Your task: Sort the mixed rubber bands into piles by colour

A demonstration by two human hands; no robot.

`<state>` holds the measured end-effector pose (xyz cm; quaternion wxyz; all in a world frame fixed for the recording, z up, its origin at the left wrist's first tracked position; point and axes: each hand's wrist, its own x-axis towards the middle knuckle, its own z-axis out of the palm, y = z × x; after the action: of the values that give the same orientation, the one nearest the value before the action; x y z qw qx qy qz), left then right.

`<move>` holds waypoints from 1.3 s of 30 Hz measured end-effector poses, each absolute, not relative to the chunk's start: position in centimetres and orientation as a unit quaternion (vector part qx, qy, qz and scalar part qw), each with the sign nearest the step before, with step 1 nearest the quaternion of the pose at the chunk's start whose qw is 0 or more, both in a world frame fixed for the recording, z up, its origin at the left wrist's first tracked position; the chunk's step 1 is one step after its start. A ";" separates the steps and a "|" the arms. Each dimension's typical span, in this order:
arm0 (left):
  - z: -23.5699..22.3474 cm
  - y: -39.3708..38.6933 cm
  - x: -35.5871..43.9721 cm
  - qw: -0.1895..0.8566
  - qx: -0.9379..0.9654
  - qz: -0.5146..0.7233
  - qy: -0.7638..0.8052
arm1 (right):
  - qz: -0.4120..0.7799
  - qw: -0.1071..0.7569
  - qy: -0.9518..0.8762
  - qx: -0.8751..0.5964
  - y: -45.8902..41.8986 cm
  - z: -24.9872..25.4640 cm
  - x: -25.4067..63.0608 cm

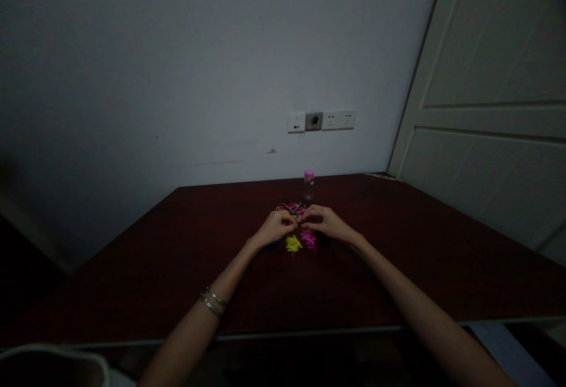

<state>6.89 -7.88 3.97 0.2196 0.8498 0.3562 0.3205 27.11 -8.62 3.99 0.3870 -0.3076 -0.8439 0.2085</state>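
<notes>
Multicoloured mixed pile (290, 207) of small slender pieces, centre of frame, partly behind fingers. Pieces likely feather-light, perhaps slippery; stiffness hard to judge; probably best pinched singly, mid-length, with fingertips. Left hand (275, 227) and right hand (326, 222) close together at pile's lower edge, fingers curled inward; cannot tell whether either grips piece. Just below: yellow heap (293, 244), pink heap (309, 240) to its right. Above pile: clear bottle (308, 189), upright on dark red table (186, 239).

White sockets (338, 120) sit on the pale wall (221, 51)
</notes>
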 end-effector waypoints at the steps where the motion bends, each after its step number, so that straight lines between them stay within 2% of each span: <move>1: 3.9 -7.9 6.9 0.219 0.851 0.317 0.357 | 0.212 0.384 -0.844 -0.310 -8.7 4.1 27.1; 7: 3.7 -7.9 7.0 0.230 0.847 0.314 0.362 | 0.227 0.383 -0.838 -0.316 -8.5 3.8 26.9; 12: 3.1 -6.8 6.0 0.204 0.811 0.364 0.411 | 0.224 0.390 -0.818 -0.358 -7.8 4.0 28.7; 20: 1.8 -4.5 2.5 0.213 0.740 0.417 0.483 | 0.281 0.272 -0.821 -0.415 -6.9 3.4 32.6; 25: 1.0 -3.5 1.6 0.227 0.712 0.424 0.513 | 0.248 0.288 -0.815 -0.437 -6.5 2.6 32.6; 31: 0.3 -2.9 1.2 0.222 0.713 0.412 0.523 | 0.237 0.255 -0.835 -0.426 -6.6 2.7 32.5; 39: 0.1 -2.8 1.1 0.218 0.726 0.407 0.510 | 0.242 0.284 -0.816 -0.441 -6.7 2.6 32.4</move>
<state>1.06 -2.80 0.06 0.2178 0.7258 0.5102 0.4068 32.41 -6.68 2.62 0.2838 -0.4407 -0.8164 0.2423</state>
